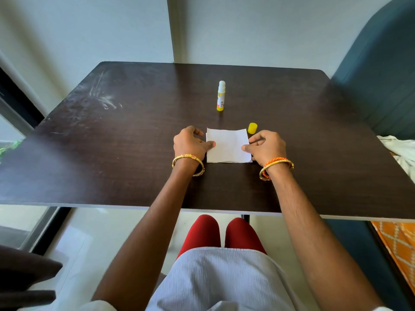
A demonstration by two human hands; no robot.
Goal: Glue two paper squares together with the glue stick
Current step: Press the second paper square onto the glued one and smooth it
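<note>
Two white paper squares (228, 145) lie stacked flat on the dark table (125, 153); a thin edge of the lower one shows along the near side. My left hand (190, 142) rests at the stack's left edge with its thumb pressing on the paper. My right hand (266, 145) sits at the right edge, thumb and fingers pinching that side. The glue stick (221, 96) stands upright and uncapped beyond the paper, white glue tip showing. Its yellow cap (252, 128) lies on the table just past my right hand.
The table's near edge (157, 207) runs above my lap. A dark teal chair back (381, 70) stands at the right, with white cloth (399, 151) beside it. Walls close off the far side.
</note>
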